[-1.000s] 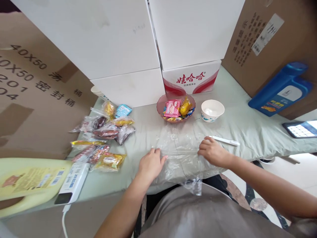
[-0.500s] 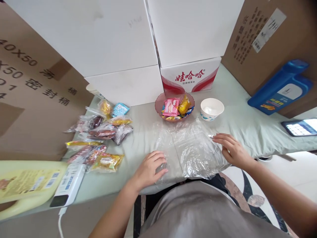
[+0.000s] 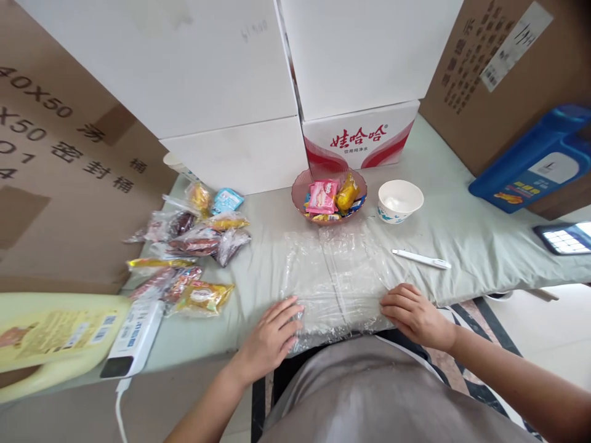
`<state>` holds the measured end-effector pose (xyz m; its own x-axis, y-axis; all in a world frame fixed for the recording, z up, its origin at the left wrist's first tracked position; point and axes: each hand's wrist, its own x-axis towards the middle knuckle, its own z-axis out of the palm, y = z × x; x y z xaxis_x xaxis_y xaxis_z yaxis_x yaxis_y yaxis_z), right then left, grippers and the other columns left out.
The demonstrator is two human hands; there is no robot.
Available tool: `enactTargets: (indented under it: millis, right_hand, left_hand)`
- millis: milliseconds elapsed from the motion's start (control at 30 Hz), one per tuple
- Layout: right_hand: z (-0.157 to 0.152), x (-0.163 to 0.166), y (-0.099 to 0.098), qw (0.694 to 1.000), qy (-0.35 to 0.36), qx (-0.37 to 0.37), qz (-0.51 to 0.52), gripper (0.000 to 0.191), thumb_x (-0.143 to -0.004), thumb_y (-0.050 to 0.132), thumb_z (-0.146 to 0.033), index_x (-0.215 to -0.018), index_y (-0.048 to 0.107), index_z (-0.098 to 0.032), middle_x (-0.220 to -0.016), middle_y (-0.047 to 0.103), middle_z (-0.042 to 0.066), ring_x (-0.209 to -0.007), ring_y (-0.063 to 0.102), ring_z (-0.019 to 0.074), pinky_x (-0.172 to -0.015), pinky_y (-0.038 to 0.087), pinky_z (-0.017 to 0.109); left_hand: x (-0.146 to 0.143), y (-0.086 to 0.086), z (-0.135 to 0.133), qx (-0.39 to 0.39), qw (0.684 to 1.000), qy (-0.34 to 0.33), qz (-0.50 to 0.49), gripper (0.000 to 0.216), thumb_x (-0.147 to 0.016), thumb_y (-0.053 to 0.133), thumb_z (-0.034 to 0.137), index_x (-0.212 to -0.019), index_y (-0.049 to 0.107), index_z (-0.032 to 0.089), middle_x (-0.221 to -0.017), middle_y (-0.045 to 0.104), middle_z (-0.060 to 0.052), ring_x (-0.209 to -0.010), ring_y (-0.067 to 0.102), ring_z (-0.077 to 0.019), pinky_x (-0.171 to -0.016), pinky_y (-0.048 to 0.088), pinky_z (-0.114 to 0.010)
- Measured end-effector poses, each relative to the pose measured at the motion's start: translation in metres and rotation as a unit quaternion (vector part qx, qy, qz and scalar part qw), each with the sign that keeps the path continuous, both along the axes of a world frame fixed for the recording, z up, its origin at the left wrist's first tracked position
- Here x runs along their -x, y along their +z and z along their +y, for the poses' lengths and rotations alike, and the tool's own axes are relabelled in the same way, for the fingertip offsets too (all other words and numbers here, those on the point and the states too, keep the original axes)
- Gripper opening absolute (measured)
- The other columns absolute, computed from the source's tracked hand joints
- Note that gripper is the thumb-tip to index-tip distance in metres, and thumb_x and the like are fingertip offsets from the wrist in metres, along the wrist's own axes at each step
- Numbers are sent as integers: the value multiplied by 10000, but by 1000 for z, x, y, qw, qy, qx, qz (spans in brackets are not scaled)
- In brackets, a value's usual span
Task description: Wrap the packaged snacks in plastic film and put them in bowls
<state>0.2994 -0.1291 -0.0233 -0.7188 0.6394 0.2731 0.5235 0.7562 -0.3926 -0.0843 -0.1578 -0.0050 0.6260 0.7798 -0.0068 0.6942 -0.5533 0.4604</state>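
A clear plastic bag lies flat on the pale green cloth at the table's near edge. My left hand rests on its near left corner with fingers stretched out. My right hand presses its near right corner, fingers flat and slightly bent. A white pen lies just beyond the right hand. Behind the bag stand a pink bowl of wrapped sweets and a white paper bowl.
Several bagged snacks lie at the left, with a white power strip and a yellow jug. White boxes and brown cartons wall the back. A blue jug and a phone sit at the right.
The bag was loose and crumpled; now it lies spread flat. My right hand came back from the pen to the bag's near right corner, and my left hand slid to the near left corner.
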Motion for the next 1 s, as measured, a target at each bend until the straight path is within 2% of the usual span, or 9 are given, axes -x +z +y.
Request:
enactTargets:
  millis: [133,200,333,433,500,633,767,933,1000]
  right_hand:
    - [1,1,16,993,8,103,51,209,-954,429,-190,-1032,621,-213,-882,690,60,-854,638,179,-835,508,365]
    - [8,5,19,986,-38,143,81,219,-969,411,-223,-1034,619,-208,-884,692,66,-828,652,169,-750,525,309]
    - [38,21,11,960,-202,140,131,209,-950,439,-291,-977,630,-211,-909,705,63,-852,674,189,-738,530,300]
    - [66,36,4,941,-300,108,114,243,-920,432,-274,-1057,617,-195,-884,710,60,-828,677,210,-745,527,325]
    - [81,45,0,935,-338,82,67,322,-913,418,-259,-1174,579,-159,-907,714,86,-835,676,236,-745,520,350]
    - [96,55,-5,928,-365,42,-59,409,-933,395,-268,-1300,510,-129,-1033,709,132,-822,676,268,-679,493,355]
    - [100,57,-11,914,-385,22,-125,408,-969,362,-309,-1313,507,-145,-1091,694,134,-809,674,263,-640,456,334]
    - [105,55,-10,913,-381,10,-147,393,-968,383,-322,-1282,535,-141,-1045,694,134,-786,652,257,-643,434,334]
    - [105,52,-2,918,-375,-28,-126,374,-956,420,-334,-1231,573,-132,-1014,687,137,-824,633,267,-694,444,348]
  left_hand:
    - [7,9,-1,91,986,67,-121,188,-930,485,227,-893,668,207,-1027,699,-75,-1041,642,-196,-912,535,-345]
    - [7,13,8,122,973,129,-148,192,-924,505,290,-880,666,196,-890,705,-51,-843,664,-159,-770,548,-272]
    - [-1,11,44,70,948,273,-147,215,-875,534,359,-881,671,193,-727,683,0,-658,626,-130,-637,500,-222]
    - [-8,2,76,8,925,360,-119,209,-847,546,347,-919,674,199,-736,691,1,-665,636,-143,-664,491,-239]
    - [-12,-6,93,-18,912,402,-78,201,-830,573,316,-958,673,198,-781,707,-15,-723,658,-166,-707,488,-259]
    - [-18,-17,106,-33,902,431,1,235,-833,608,292,-1042,659,197,-858,726,-46,-801,679,-199,-731,472,-275]
    - [-22,-19,107,-54,900,432,30,157,-879,579,307,-969,663,209,-875,732,-44,-822,681,-198,-721,456,-265]
    - [-14,-9,119,-32,902,422,88,221,-889,575,365,-1023,652,207,-877,716,-59,-814,671,-232,-694,458,-298]
    - [-9,2,121,-67,891,437,102,314,-863,602,388,-1095,633,179,-930,698,-94,-840,659,-261,-705,471,-331]
